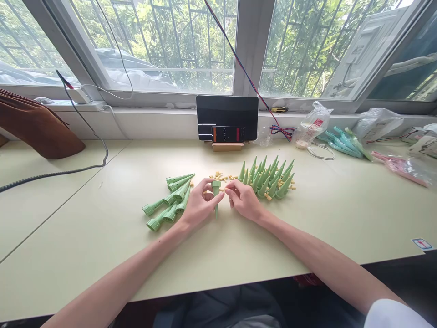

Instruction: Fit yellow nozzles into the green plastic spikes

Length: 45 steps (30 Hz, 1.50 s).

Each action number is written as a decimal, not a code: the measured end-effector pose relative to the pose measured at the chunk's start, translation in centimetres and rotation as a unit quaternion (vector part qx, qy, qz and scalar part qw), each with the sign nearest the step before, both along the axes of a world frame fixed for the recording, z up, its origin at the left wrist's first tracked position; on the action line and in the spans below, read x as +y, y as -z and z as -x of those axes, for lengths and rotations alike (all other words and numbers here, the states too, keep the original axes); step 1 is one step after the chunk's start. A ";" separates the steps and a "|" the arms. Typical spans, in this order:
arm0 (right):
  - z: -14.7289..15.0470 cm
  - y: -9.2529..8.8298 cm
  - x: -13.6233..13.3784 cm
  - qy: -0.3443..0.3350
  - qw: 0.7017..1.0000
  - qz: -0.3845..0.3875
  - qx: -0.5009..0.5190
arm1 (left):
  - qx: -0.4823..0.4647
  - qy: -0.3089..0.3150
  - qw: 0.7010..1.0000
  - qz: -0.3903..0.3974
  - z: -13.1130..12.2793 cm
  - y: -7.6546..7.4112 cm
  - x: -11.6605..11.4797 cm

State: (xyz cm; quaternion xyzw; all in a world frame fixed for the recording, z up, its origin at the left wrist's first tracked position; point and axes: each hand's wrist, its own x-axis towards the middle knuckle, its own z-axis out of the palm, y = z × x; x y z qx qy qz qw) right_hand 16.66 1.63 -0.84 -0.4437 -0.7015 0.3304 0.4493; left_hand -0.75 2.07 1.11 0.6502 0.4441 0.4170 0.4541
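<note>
My left hand [200,202] is closed around a green plastic watering spike [216,186], held upright with its wide collar up and its tip down. At the side of this spike, my right hand [246,200] pinches a small yellow valve [221,190]; whether it sits in the spike's hole I cannot tell. Left of my hands lie several loose green spikes [159,222], their open ends toward me. A group of green spikes [269,178] stands points-up on the right, with yellow valves showing at their bases. Behind my hands is a small pile of yellow valves [218,175], partly hidden.
Against the window wall, a dark tablet [227,114] and a phone with a timer [228,134] lean on a cardboard stand [228,147]. A brown bag [37,125] and a black cable [68,171] occupy the left. Plastic bags [314,123] and teal packets [343,141] lie at the back right.
</note>
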 end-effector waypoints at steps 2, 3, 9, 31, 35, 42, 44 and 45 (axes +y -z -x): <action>0.0 -0.1 0.0 0.005 1.000 0.001 -0.012 | 0.005 0.001 1.000 -0.002 0.1 0.2 0.1; -0.1 -0.1 0.0 0.008 1.000 0.001 -0.017 | 0.006 0.002 1.000 -0.003 0.1 0.2 0.1; -0.2 0.1 0.3 0.012 0.999 -0.023 -0.041 | 0.003 0.004 1.000 -0.012 0.0 0.5 0.0; 0.0 0.3 0.1 -0.009 1.000 -0.012 0.020 | 0.001 0.000 1.000 0.014 -0.1 0.2 0.0; -0.1 0.3 0.1 -0.004 1.000 -0.006 0.004 | 0.008 -0.001 1.000 0.011 -0.1 0.4 0.0; -0.2 0.2 0.2 0.008 1.000 0.006 -0.019 | 0.021 -0.004 1.000 0.001 0.0 0.5 0.1; -0.2 0.1 0.1 0.009 1.000 0.009 -0.022 | 0.021 -0.003 1.000 0.002 0.0 0.5 0.0; -0.2 0.1 0.1 0.009 1.000 0.010 -0.024 | 0.021 -0.003 1.000 0.001 0.0 0.5 0.0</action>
